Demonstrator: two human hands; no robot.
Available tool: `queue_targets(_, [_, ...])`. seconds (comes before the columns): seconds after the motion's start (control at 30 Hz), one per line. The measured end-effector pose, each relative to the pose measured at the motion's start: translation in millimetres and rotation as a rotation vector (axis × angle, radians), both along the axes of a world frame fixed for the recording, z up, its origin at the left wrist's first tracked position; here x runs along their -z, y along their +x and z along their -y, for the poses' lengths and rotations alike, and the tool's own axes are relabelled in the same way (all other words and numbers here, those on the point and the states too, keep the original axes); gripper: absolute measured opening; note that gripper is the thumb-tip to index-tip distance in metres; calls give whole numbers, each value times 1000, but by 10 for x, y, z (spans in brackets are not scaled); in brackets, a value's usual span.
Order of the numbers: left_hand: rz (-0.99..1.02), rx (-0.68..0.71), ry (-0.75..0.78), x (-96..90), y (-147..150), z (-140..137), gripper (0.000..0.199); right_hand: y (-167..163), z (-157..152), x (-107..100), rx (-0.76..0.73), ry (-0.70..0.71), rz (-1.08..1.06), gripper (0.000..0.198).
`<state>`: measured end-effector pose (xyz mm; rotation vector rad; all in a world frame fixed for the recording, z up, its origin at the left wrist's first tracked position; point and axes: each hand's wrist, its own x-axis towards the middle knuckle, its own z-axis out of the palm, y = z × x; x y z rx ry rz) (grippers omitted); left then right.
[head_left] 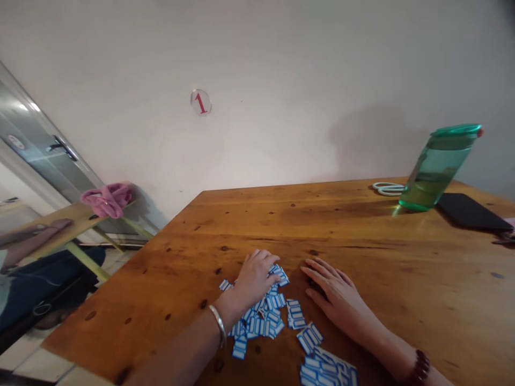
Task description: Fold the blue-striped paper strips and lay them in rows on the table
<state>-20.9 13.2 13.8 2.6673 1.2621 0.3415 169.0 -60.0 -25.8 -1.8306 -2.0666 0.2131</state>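
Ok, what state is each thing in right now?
Left hand, fingers half-curled over cards
Right hand, open, palm down
Card heap, loose, overlapping
Near cards, overlapping
Bottle, standing, lid on
White loops, coiled
Black slab, flat
Pink cloth, bunched
Door, seemingly shut

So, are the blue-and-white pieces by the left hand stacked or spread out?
Spread out: the pieces lie at differing angles, some overlapping, around the left hand.

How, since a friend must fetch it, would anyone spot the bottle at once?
Find the wooden table by the wall. On its far right stands the bottle, beside a flat black object. It alone is tall, green and see-through.
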Motion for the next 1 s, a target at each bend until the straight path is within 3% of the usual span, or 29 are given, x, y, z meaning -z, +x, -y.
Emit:
queue_targets(0.13, [-80, 96, -66, -63, 77, -54, 20, -8, 6, -17, 4, 1, -5, 40])
queue_targets(0.33, [-83, 34, -156, -90, 53, -109, 14, 5, -6, -1, -1, -5, -23, 41])
queue_targets(0.57, [35, -5, -236, 45, 78, -140, 8, 2, -2, -17, -3, -12, -30, 41])
queue_targets(1.0, [85, -35, -172, -16, 88, 7, 30, -5, 2, -29, -8, 1, -46, 41])
